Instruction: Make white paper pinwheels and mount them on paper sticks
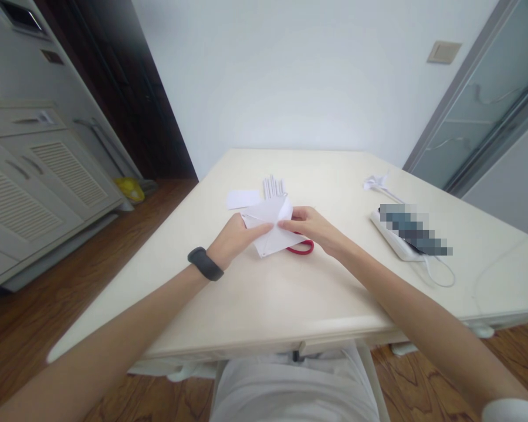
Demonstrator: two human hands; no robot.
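the folded white paper [270, 225] was a flat, crisp piece with several layered flaps and sharp creases, wider at the top and narrowing to a point toward the person. it sat near the middle of the cream worktop [255, 293], held just above or on its surface; which one could not be told. the left hand [235, 237], with a black band [205, 264] on its wrist, pinched the paper's left edge, fingers closed on it. the right hand [310, 225] gripped the right side, thumb and fingertips pressed on the upper flap. red scissors [303, 248] lay on the worktop partly under the paper and the right hand. just behind the paper were a small white slip [243, 198] and a row of white rolled sticks [273, 186]. farther right lay a small folded paper shape [376, 180] and a white flat device [396, 243] with a cable [440, 275]. no containers showed, and no writing could be read.
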